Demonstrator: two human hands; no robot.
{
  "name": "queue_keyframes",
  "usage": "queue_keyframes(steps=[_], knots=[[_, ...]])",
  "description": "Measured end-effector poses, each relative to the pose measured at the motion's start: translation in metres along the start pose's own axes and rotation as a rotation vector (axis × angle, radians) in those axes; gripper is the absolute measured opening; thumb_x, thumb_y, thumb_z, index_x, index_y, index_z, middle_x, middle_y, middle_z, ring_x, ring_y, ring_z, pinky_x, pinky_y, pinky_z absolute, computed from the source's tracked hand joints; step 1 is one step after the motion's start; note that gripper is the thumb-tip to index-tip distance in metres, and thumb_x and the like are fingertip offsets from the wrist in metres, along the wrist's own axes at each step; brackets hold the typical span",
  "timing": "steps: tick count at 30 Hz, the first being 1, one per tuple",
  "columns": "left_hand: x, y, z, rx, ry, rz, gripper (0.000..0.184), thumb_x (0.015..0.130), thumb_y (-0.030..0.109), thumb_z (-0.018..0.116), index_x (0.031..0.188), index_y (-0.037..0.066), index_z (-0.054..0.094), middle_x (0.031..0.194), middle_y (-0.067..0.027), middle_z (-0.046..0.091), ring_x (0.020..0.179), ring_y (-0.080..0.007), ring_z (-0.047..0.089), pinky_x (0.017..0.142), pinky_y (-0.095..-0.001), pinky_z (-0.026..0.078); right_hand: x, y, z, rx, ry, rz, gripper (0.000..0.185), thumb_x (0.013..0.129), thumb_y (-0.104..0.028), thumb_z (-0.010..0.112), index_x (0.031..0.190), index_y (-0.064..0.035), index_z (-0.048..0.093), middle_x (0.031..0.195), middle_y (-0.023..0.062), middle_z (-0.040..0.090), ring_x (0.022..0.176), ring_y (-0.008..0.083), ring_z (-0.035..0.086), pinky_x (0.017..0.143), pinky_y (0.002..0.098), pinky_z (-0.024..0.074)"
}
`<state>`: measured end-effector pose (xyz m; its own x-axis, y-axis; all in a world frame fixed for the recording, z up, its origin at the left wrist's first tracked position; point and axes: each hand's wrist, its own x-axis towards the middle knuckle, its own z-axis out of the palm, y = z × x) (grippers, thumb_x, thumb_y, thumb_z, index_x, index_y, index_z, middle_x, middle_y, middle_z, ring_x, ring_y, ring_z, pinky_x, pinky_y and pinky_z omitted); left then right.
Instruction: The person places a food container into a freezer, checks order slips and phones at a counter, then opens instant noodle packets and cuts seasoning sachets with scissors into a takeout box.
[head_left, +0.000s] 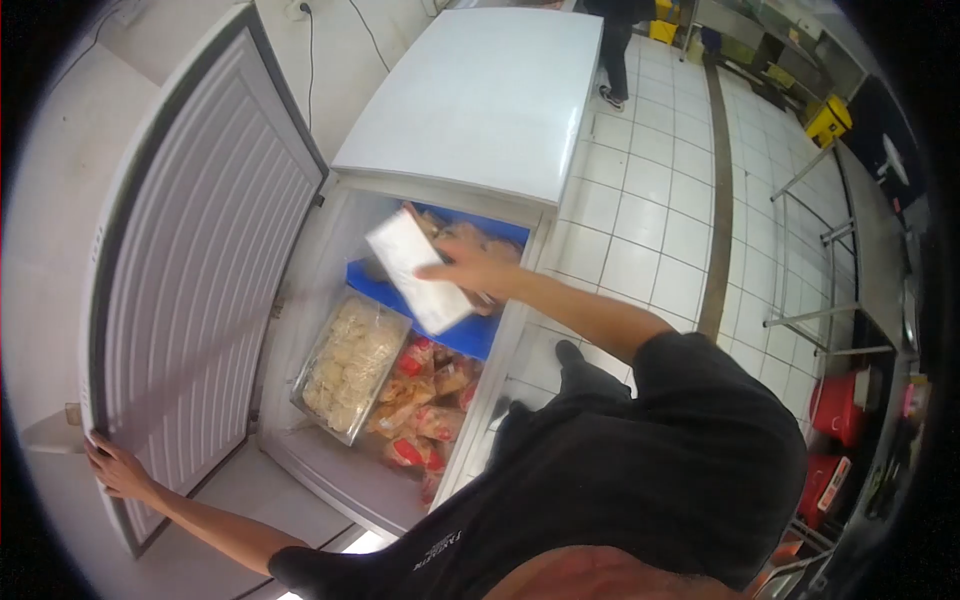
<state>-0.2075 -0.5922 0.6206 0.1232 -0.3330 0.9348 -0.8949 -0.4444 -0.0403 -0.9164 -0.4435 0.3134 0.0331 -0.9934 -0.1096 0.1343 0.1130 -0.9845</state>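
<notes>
My right hand (472,268) grips a white rectangular pack (418,270), slightly blurred, tilted over the open chest freezer (345,215). Below it sits a blue crate (375,288) with brownish food pieces (470,238) inside; the pack and my hand hide part of them. My left hand (122,468) holds the outer edge of the raised freezer lid (195,200), its fingers curled over the rim. Nearer to me in the freezer lie a clear tray of pale, lumpy food (350,368) and several red-marked plastic bags of food (425,400).
A closed white lid (480,90) covers the freezer's far half. Another person's leg (614,65) is beyond it. White floor tiles (640,215) run along the right, with a metal table (865,230) and red containers (838,408) at the far right.
</notes>
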Motion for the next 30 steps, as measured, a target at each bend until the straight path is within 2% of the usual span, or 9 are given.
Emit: queue_keyframes(steps=[9, 11, 14, 17, 18, 19, 23, 26, 30], knots=[[0.089, -0.036, 0.169, 0.065, 0.159, 0.068, 0.079, 0.1, 0.083, 0.034, 0.143, 0.023, 0.064, 0.147, -0.0014, 0.063, 0.142, -0.0275, 0.053, 0.116, -0.0617, 0.033, -0.22, 0.188, 0.09, 0.147, 0.478, 0.391, 0.044, 0.103, -0.021, 0.067, 0.137, 0.0072, 0.062, 0.118, 0.013, 0.073, 0.102, 0.0194, 0.071, 0.084, 0.0354, 0.06], [0.085, -0.01, 0.143, 0.147, 0.171, 0.08, 0.078, 0.1, 0.081, 0.038, 0.14, 0.021, 0.066, 0.141, -0.0021, 0.067, 0.138, -0.0275, 0.057, 0.113, -0.0609, 0.037, -0.246, 0.206, 0.126, 0.334, 0.698, 0.314, 0.041, 0.101, -0.024, 0.072, 0.132, 0.0021, 0.064, 0.106, 0.0073, 0.073, 0.083, 0.0123, 0.069, 0.059, 0.0265, 0.052], [0.064, 0.032, 0.095, 0.236, 0.28, 0.054, 0.073, 0.101, 0.074, 0.048, 0.137, 0.014, 0.067, 0.134, -0.0074, 0.069, 0.134, -0.0307, 0.059, 0.11, -0.0558, 0.043, -0.274, 0.203, 0.167, 0.343, 0.744, 0.322, 0.039, 0.102, -0.022, 0.072, 0.132, 0.0008, 0.064, 0.104, 0.0062, 0.073, 0.083, 0.0122, 0.069, 0.062, 0.0266, 0.0545], [-0.006, 0.082, 0.08, -0.449, 0.27, 0.248, 0.064, 0.104, 0.057, 0.058, 0.143, 0.005, 0.06, 0.136, -0.0181, 0.065, 0.133, -0.0383, 0.058, 0.111, -0.0532, 0.045, -0.293, 0.202, 0.198, 0.366, 0.784, 0.273, 0.041, 0.101, -0.024, 0.073, 0.133, 0.0005, 0.065, 0.105, 0.0063, 0.074, 0.086, 0.013, 0.07, 0.067, 0.0283, 0.058], [-0.073, 0.121, 0.02, -0.761, 0.185, 0.325, 0.062, 0.105, 0.051, 0.06, 0.145, 0.003, 0.058, 0.139, -0.0212, 0.063, 0.134, -0.0402, 0.057, 0.113, -0.0524, 0.045, -0.299, 0.195, 0.205, 0.378, 0.812, 0.257, 0.041, 0.101, -0.024, 0.073, 0.133, 0.0005, 0.065, 0.105, 0.0063, 0.074, 0.086, 0.013, 0.07, 0.067, 0.0283, 0.058], [-0.137, 0.152, -0.038, -1.135, -0.133, 0.379, 0.061, 0.108, 0.046, 0.057, 0.148, 0.001, 0.054, 0.143, -0.0242, 0.059, 0.137, -0.041, 0.055, 0.116, -0.0531, 0.043, -0.306, 0.183, 0.216, 0.367, 0.819, 0.233, 0.042, 0.101, -0.025, 0.074, 0.133, 0.0003, 0.065, 0.108, 0.0075, 0.074, 0.09, 0.0147, 0.071, 0.072, 0.0295, 0.0589], [-0.409, 0.222, -0.172, -1.716, -1.445, 0.555, 0.056, 0.112, 0.04, 0.048, 0.155, 0.003, 0.043, 0.153, -0.0215, 0.051, 0.143, -0.0375, 0.049, 0.12, -0.05, 0.04, -0.353, 0.152, 0.272, 0.338, 0.936, 0.063, 0.04, 0.101, -0.026, 0.073, 0.132, -0.0001, 0.069, 0.108, 0.01, 0.076, 0.095, 0.0143, 0.069, 0.08, 0.0318, 0.0561], [-0.518, 0.179, -0.321, -1.709, -2.587, 0.566, 0.058, 0.113, 0.037, 0.045, 0.161, 0.006, 0.032, 0.159, -0.0201, 0.046, 0.147, -0.0376, 0.045, 0.122, -0.0507, 0.037, -0.395, 0.184, 0.301, 0.057, 1.126, -0.199, 0.039, 0.1, -0.027, 0.074, 0.125, 0.0029, 0.071, 0.105, 0.0099, 0.076, 0.094, 0.0125, 0.066, 0.083, 0.0333, 0.0547], [-0.583, 0.127, -0.437, -1.316, -3.078, 1.037, 0.063, 0.115, 0.035, 0.041, 0.167, 0.007, 0.02, 0.164, -0.019, 0.04, 0.15, -0.0377, 0.041, 0.124, -0.0518, 0.035, -0.489, 0.213, 0.378, 0.073, 1.501, -0.133, 0.04, 0.097, -0.026, 0.076, 0.123, 0.0036, 0.071, 0.101, 0.0105, 0.075, 0.091, 0.0148, 0.066, 0.083, 0.0342, 0.054]])
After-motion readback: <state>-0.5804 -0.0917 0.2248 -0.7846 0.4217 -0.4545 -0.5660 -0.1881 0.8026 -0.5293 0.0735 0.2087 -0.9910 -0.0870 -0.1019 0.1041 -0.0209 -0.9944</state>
